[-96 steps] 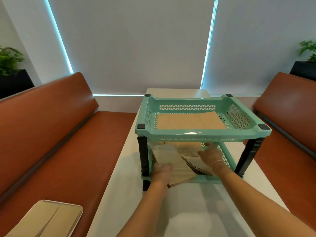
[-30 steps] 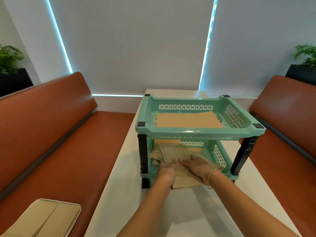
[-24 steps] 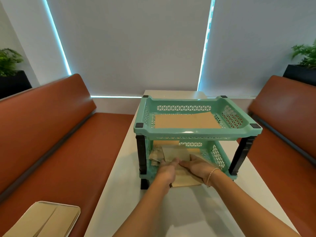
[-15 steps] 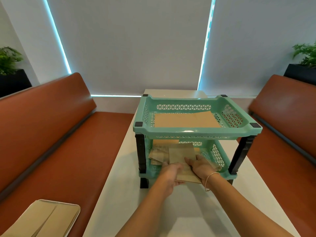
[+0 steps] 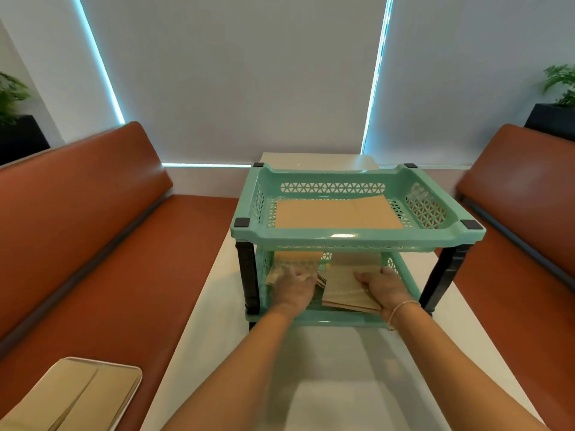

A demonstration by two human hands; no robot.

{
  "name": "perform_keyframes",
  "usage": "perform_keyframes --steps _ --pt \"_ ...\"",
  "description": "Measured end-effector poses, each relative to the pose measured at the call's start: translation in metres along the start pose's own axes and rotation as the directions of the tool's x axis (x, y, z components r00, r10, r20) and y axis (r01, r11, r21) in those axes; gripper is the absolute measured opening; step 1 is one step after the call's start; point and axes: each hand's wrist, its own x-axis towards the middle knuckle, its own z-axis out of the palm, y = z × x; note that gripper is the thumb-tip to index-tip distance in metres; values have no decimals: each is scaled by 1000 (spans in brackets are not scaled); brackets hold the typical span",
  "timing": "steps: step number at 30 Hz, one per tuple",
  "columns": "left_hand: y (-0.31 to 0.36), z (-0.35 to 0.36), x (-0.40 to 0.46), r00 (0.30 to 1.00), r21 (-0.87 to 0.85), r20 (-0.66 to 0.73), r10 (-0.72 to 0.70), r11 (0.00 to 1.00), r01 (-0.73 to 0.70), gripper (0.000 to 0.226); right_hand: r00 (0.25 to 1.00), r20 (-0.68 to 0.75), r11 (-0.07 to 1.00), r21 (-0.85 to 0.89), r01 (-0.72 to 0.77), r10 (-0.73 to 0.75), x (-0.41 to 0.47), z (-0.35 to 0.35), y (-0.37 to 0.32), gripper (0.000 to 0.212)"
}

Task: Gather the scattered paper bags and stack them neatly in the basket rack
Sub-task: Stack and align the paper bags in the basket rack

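Observation:
A mint-green two-tier basket rack [image 5: 357, 237] with black legs stands on the white table [image 5: 336, 368]. One flat brown paper bag [image 5: 336, 214] lies in its upper tier. Several paper bags lie in the lower tier: a pale crumpled pile [image 5: 280, 269] on the left and a flat brown bag [image 5: 342, 287] on the right. That flat bag reaches the front rim. My left hand [image 5: 294, 286] presses flat on the left pile and looks blurred. My right hand [image 5: 384, 286] lies flat on the right bag. The upper tier hides the back of the lower one.
Orange-brown benches [image 5: 93, 244] run along both sides of the table. A metal tray [image 5: 124, 396] with flat paper bags [image 5: 74, 396] sits on the left bench near me. Potted plants [image 5: 560, 85] stand in the back corners.
The bag that hung over the lower tier's front rim has slid further in and to the right. My hands have parted, left onto the left pile, right onto the right bag.

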Motion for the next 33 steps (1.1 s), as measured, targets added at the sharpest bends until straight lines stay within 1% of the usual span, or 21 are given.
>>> perform_keyframes --steps 3,5,9,11,13,16,18,21,23,24,26,27,29,31,32,33 --pt "-2 1 25 993 245 -110 49 969 -21 58 1000 -5 995 98 -23 24 9 -5 2 24" --pt "-4 5 42 988 375 -139 63 927 -6 69 999 -3 989 141 -34 35 16 -7 6 24" --pt "-13 18 64 988 558 -124 92 830 -7 93 998 29 979 196 -51 47 27 -9 11 34" --pt "-15 24 70 979 595 -173 107 803 18 99 998 49 976 214 -44 34 30 -11 11 35" --pt "-15 32 75 966 638 -217 144 769 29 94 997 68 974 222 -44 29 30 -14 11 32" --pt "-15 41 79 938 685 -262 227 729 14 71 999 49 973 228 -29 18 33 -18 15 33" --pt "-14 43 75 933 673 -283 224 739 26 72 999 41 975 220 -31 23 33 -19 18 30" --pt "-12 40 69 918 646 -325 229 762 38 79 999 39 977 211 -29 21 31 -19 18 24" --pt "-10 35 62 917 594 -325 230 805 8 77 999 29 979 201 -21 16 29 -19 17 22" --pt "-7 32 59 926 529 -325 194 849 8 73 1000 23 982 190 -20 16 29 -19 17 24" --pt "2 24 50 947 366 -315 63 929 60 65 1000 -3 988 153 -20 20 28 -18 17 27" --pt "8 20 46 956 276 -293 -3 957 87 57 1000 -20 992 128 -16 19 28 -17 17 25" --pt "18 11 37 980 51 -185 -71 995 82 33 999 -47 996 88 -14 18 26 -15 15 22" --pt "29 8 27 994 -148 -64 -88 986 78 34 997 -73 999 52 -2 5 24 -12 14 23" --pt "32 9 22 995 -228 -11 -101 969 96 29 997 -83 1000 27 3 -1 22 -10 13 26" --pt "37 9 14 993 -251 44 -112 960 120 28 995 -93 1000 4 17 -17 20 -8 13 28"
